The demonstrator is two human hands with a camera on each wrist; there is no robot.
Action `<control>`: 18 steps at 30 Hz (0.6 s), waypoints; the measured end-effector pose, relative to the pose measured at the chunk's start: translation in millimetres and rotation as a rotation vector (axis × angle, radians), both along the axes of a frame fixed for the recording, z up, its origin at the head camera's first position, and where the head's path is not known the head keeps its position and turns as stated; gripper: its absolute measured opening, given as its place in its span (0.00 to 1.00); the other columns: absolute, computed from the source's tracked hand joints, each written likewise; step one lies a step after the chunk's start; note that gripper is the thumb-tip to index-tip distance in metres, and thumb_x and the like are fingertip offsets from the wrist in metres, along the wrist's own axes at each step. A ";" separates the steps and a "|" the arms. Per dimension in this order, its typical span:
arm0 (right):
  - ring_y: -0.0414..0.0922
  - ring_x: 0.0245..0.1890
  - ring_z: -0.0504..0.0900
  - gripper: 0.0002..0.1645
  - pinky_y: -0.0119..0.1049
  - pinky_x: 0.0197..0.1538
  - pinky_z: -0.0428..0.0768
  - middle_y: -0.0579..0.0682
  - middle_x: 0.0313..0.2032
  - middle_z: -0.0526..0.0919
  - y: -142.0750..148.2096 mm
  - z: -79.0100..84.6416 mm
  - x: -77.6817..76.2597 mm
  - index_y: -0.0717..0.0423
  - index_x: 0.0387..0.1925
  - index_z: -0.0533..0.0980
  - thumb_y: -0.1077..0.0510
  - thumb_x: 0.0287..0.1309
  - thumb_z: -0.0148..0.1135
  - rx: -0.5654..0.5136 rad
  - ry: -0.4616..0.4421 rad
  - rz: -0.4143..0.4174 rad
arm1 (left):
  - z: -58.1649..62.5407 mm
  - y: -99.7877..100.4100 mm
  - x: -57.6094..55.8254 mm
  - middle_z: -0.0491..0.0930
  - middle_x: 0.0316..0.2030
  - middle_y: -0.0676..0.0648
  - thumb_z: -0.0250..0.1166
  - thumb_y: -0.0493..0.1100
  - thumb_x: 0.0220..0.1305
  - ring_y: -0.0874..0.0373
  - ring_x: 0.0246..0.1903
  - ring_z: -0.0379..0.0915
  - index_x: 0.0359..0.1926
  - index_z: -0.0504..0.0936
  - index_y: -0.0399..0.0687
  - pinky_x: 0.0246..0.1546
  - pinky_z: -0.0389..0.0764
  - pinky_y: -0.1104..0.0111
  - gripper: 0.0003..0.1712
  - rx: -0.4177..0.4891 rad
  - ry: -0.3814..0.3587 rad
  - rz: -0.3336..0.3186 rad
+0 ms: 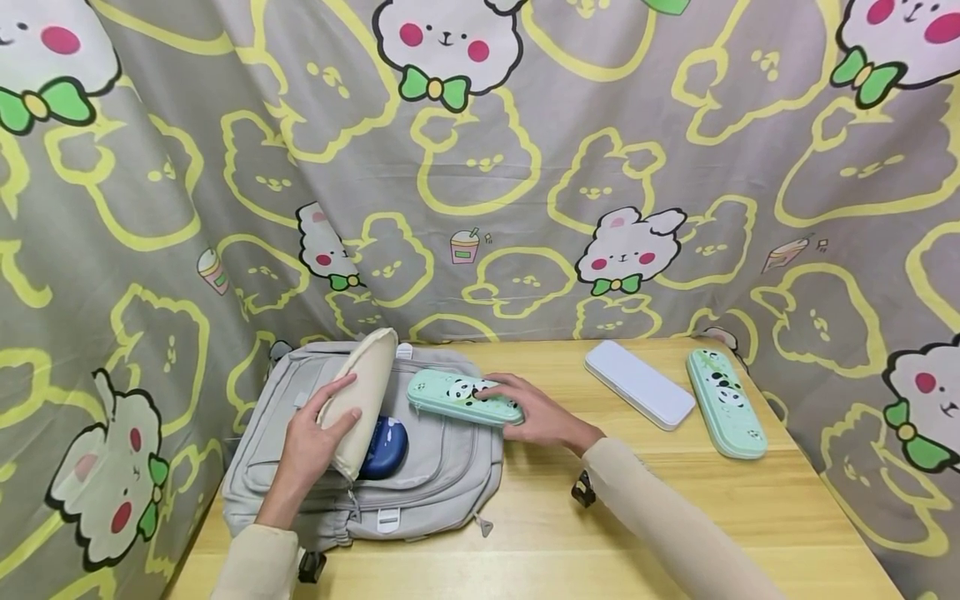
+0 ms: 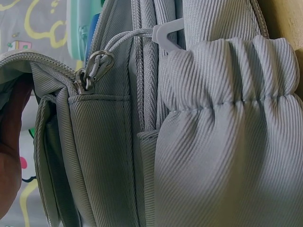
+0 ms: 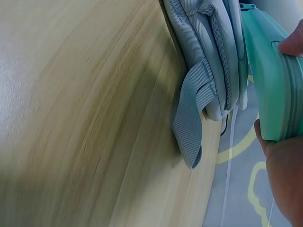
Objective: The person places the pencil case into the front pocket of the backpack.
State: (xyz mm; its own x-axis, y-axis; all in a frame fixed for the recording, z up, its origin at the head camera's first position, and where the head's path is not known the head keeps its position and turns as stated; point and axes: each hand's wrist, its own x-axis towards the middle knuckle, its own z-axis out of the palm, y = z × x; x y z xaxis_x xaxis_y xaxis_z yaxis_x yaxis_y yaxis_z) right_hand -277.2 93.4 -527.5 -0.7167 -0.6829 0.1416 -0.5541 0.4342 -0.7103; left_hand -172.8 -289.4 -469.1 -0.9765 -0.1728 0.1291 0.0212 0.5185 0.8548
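My left hand (image 1: pixel 311 442) has its grip curled round the beige pouch (image 1: pixel 358 398), holding it upright over the open pocket of the grey backpack (image 1: pixel 442 475) at the counter's left edge, a dark blue case (image 1: pixel 386 446) showing in the opening below. My right hand (image 1: pixel 536 412) has its grip closed on the green panda case (image 1: pixel 461 397), resting on the backpack's top near the back edge. That case could, I think, snag on the zipper lip (image 2: pixel 90 71) or slide off the soft fabric if my thumb slackens; the pouch may flop and block the opening. The white case (image 1: pixel 639 384) and a second panda case (image 1: pixel 726 402) lie well apart toward the right edge.
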 end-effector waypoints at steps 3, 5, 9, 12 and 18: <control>0.56 0.84 0.59 0.43 0.67 0.77 0.64 0.49 0.84 0.61 -2.6 -0.9 -1.2 0.33 0.74 0.77 0.57 0.53 0.67 0.011 0.005 0.003 | -0.1 0.0 -0.3 0.69 0.81 0.45 0.71 0.48 0.77 0.44 0.79 0.64 0.77 0.78 0.64 0.63 0.73 0.66 0.31 -0.009 0.001 0.004; 0.56 0.84 0.59 0.43 0.68 0.77 0.65 0.49 0.84 0.61 -4.4 -1.9 -1.5 0.33 0.73 0.77 0.57 0.53 0.67 0.010 0.003 0.006 | -0.6 -0.2 -0.4 0.70 0.80 0.46 0.71 0.48 0.77 0.45 0.79 0.64 0.77 0.78 0.64 0.61 0.72 0.70 0.31 -0.009 0.003 0.005; 0.56 0.85 0.57 0.44 0.69 0.78 0.63 0.51 0.85 0.60 -9.2 -2.6 -2.0 0.34 0.74 0.77 0.58 0.52 0.67 0.013 -0.009 0.019 | -1.5 -0.2 -0.6 0.70 0.80 0.45 0.71 0.47 0.76 0.45 0.79 0.64 0.76 0.78 0.63 0.63 0.71 0.69 0.31 -0.002 0.005 0.006; 0.56 0.85 0.56 0.44 0.69 0.79 0.62 0.53 0.85 0.60 -13.2 -2.7 -2.1 0.35 0.74 0.77 0.57 0.53 0.67 0.026 -0.015 0.032 | -2.2 -0.1 -0.6 0.70 0.80 0.45 0.71 0.47 0.76 0.45 0.79 0.63 0.76 0.78 0.63 0.65 0.70 0.65 0.31 0.003 0.000 0.005; 0.56 0.86 0.54 0.43 0.70 0.79 0.60 0.52 0.85 0.60 -20.2 -3.3 -3.7 0.34 0.74 0.77 0.58 0.53 0.66 0.030 -0.025 0.040 | -2.8 0.2 -1.4 0.70 0.80 0.45 0.71 0.47 0.76 0.46 0.79 0.63 0.76 0.78 0.62 0.66 0.70 0.66 0.31 0.011 0.007 0.006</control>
